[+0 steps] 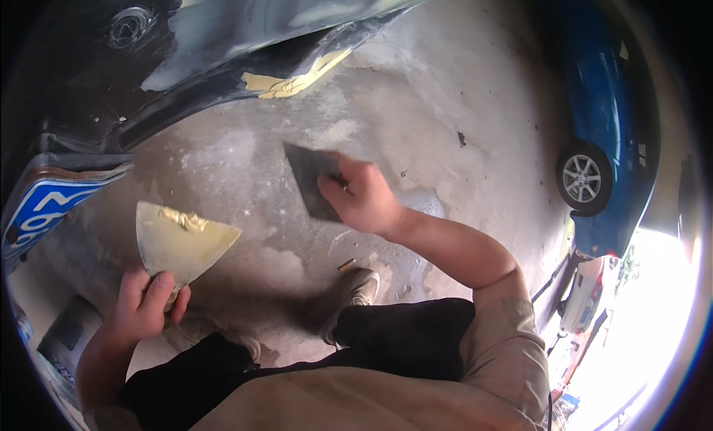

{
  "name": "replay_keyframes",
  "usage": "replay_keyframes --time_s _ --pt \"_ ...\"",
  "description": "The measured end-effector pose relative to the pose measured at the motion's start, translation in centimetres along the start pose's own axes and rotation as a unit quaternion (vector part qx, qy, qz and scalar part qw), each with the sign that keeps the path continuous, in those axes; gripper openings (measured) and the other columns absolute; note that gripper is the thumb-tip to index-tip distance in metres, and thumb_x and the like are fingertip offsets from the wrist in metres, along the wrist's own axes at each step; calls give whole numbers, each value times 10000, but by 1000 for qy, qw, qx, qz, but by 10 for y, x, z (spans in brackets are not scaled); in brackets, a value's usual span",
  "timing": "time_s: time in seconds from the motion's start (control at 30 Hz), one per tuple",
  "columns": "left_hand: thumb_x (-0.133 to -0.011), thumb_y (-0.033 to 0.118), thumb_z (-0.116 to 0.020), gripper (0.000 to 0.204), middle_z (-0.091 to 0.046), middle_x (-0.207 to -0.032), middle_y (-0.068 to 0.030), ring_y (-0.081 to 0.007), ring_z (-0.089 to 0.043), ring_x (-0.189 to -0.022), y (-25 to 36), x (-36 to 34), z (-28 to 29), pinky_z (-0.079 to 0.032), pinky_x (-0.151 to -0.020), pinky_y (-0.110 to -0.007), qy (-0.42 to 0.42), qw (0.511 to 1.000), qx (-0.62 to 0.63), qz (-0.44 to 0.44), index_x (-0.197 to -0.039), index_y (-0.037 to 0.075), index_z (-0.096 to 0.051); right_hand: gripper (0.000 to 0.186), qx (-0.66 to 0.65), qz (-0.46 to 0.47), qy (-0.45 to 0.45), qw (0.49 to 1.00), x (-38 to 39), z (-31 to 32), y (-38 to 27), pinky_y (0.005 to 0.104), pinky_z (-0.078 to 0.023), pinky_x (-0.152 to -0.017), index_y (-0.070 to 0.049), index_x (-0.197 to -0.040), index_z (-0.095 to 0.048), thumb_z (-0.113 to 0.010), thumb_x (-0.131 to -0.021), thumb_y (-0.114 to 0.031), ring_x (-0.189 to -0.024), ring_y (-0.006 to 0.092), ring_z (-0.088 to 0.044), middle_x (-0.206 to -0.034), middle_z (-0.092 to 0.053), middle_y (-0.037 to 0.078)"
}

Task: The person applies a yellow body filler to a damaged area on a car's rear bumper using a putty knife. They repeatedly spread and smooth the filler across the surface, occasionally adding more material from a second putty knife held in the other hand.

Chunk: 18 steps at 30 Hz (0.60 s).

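Observation:
In my left hand (152, 301) is a wide putty knife (178, 249), gripped by its handle with the blade pointing up and away. A lump of pale yellow body filler (184, 220) lies near the blade's far edge. My right hand (364, 197) pinches a dark, flat, four-sided spreader (312, 180) between thumb and fingers, held over the floor. Beyond both hands is the lower edge of a car body panel (245, 45), patchy grey, black and yellow. Rough yellow filler (293, 80) coats part of that edge. Neither tool touches the panel.
A blue and white plate (56, 204) hangs at the left beside dark bodywork. At the right stands a blue car (605, 119), with a white vehicle (583, 297) nearer the bright opening. My shoe (362, 286) rests on the stained concrete floor (475, 171), close to a small brown stub (347, 265).

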<state>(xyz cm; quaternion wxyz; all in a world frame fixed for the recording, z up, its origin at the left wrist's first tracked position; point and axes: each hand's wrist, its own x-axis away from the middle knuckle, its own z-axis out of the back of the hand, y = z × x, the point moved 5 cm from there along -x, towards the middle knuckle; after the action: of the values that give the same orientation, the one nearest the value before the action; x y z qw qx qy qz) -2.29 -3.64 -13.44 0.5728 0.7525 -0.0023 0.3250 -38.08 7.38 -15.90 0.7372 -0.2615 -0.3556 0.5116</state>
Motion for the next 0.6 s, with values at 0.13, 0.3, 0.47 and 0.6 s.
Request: replay_keyframes --time_s 0.13,0.3,0.47,0.6 --pt "-1093 89 -474 253 -675 -747 -92 -126 -590 -541 -14 4 5 -465 -523 -276 15 999 -31 -25 -1137 -69 -668 461 197 229 172 937 -12 25 -40 407 -587 -752 -19 -1335 -727 -675 -882 51 -890 295 -721 -1117 -750 132" --pt "-1090 78 -476 261 -649 -673 -81 -128 -578 -528 -25 -14 1 -462 -515 -286 -45 996 23 -72 -1053 -78 -682 550 412 279 234 835 -26 -1 -61 397 -550 -878 -95 -1346 -752 -720 -803 -18 -1087 251 -653 -1287 -710 45" --pt "-1117 117 -479 256 -655 -695 -94 -132 -576 -532 -33 -21 9 -459 -518 -285 -39 994 50 -88 -1079 -63 -657 586 422 194 312 829 -50 -33 -64 452 -488 -966 -129 -1417 -715 -697 -836 -55 -1148 290 -606 -1375 -686 46" --pt "-1123 119 -473 249 -664 -726 -103 -134 -585 -543 -48 -21 12 -466 -525 -282 -43 995 71 -64 -1133 -61 -644 574 401 143 339 839 -65 -50 -69 435 -504 -946 -108 -1444 -693 -664 -873 -57 -1152 295 -614 -1355 -691 55"
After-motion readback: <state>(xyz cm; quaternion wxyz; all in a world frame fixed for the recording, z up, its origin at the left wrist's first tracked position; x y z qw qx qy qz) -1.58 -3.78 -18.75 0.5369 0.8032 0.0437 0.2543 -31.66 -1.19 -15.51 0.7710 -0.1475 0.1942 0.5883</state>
